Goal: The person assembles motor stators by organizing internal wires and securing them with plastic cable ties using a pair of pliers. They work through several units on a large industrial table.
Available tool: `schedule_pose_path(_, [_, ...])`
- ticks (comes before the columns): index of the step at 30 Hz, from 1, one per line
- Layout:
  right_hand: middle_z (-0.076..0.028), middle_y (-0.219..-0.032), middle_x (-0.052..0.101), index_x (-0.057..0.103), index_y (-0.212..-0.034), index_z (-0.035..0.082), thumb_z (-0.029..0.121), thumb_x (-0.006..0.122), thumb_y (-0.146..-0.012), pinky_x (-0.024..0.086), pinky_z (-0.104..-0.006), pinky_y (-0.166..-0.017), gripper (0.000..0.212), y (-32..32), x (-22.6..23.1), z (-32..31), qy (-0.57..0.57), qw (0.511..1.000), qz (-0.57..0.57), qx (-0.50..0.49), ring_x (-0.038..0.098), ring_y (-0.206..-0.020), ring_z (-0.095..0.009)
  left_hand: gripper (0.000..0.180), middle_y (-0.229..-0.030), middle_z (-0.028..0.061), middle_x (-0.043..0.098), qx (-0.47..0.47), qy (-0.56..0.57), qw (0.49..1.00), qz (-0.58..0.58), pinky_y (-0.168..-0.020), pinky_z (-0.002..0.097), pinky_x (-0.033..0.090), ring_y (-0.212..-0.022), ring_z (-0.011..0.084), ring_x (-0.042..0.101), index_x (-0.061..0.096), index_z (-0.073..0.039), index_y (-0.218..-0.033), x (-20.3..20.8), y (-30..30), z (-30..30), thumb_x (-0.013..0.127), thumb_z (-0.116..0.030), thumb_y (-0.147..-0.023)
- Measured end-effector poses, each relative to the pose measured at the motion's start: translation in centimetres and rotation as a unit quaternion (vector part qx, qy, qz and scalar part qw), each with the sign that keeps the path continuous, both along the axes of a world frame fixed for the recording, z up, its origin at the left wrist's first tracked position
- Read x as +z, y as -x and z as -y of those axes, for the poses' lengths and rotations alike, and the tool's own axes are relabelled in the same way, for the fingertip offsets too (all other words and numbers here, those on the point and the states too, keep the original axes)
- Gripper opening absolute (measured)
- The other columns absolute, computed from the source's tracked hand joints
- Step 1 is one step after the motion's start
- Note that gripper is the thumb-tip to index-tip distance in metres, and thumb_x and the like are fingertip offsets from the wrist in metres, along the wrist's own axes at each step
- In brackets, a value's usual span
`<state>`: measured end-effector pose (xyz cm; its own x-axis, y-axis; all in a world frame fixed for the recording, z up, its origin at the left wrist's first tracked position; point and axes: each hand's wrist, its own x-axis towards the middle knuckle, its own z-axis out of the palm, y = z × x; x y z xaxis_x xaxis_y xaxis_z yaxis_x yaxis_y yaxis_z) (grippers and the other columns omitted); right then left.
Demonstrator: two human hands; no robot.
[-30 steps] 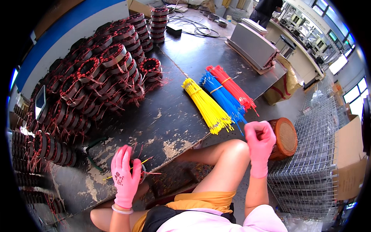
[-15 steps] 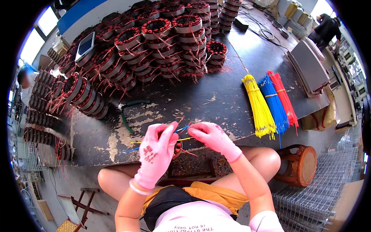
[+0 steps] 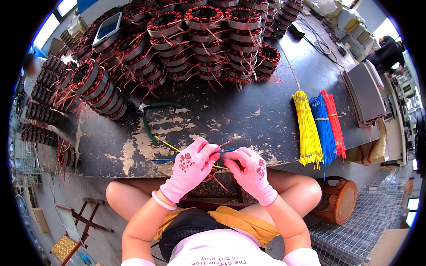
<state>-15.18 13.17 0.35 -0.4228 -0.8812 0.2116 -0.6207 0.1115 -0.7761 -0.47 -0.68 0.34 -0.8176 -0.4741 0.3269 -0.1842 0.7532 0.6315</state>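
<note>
In a pink glove, my left hand [image 3: 193,166] pinches a blue wire [image 3: 163,159], whose tail sticks out to the left over the table edge. A yellow wire [image 3: 167,144] slants up and left from behind the same hand. My right hand [image 3: 249,170], also gloved in pink, has its fingers closed at the short blue stretch between the hands. A thin reddish lead [image 3: 225,143] points up beside the left fingertips. Below the hands, a wound stator [image 3: 213,175] with red windings is mostly hidden by the gloves.
Stacked stators [image 3: 204,44] crowd the back of the worn table [image 3: 213,111]. Green-handled pliers [image 3: 148,126] lie left of centre. Bundles of yellow wires [image 3: 307,133], blue wires [image 3: 325,133] and red wires [image 3: 335,128] lie right. A wooden stool [image 3: 339,201] stands beside my knee.
The view has shifted slightly. My left hand has turned its knuckles upward, and my right hand has come down closer to it. The yellow wire's left end now slants upward.
</note>
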Motion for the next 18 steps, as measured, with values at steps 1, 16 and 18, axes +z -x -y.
schedule_pose_path(1, [-0.009, -0.087, 0.067, 0.073, -0.097, 0.01, 0.012, 0.074, -0.088, 0.053, -0.0392, -0.073, 0.01, 0.0, 0.0, -0.1, 0.008, 1.0, -0.001, 0.0, 0.068, -0.085, -0.03, 0.023, -0.094, 0.0086, 0.061, -0.01, 0.002, 1.0, -0.006, -0.063, 0.0375, 0.051, -0.072, 0.027, 0.065, 0.069, -0.009, -0.111, 0.1, 0.0, 0.1, 0.072, -0.004, -0.089])
schedule_pose_path(16, [-0.01, -0.087, 0.066, 0.074, -0.101, 0.004, 0.006, 0.073, -0.089, 0.053, -0.0296, -0.065, 0.013, -0.5, -0.3, 0.3, -0.007, 0.998, 0.064, -0.009, 0.067, -0.071, -0.018, 0.022, -0.101, 0.0105, 0.062, 0.0, 0.0, 1.0, 0.001, -0.067, 0.0389, 0.054, -0.081, 0.0303, 0.067, 0.068, -0.009, -0.11, -0.1, 0.1, 0.0, 0.072, -0.005, -0.089])
schedule_pose_path(18, [-0.01, -0.088, 0.066, 0.074, -0.099, 0.006, 0.008, 0.075, -0.086, 0.053, -0.0336, -0.066, 0.014, -0.7, -0.8, -0.4, 0.017, 0.998, 0.065, -0.02, 0.066, -0.074, -0.023, 0.022, -0.1, 0.0101, 0.062, -0.02, 0.01, 1.0, -0.007, -0.066, 0.0395, 0.054, -0.08, 0.0306, 0.067, 0.068, -0.009, -0.109, 0.0, 0.1, 0.1, 0.073, -0.006, -0.088])
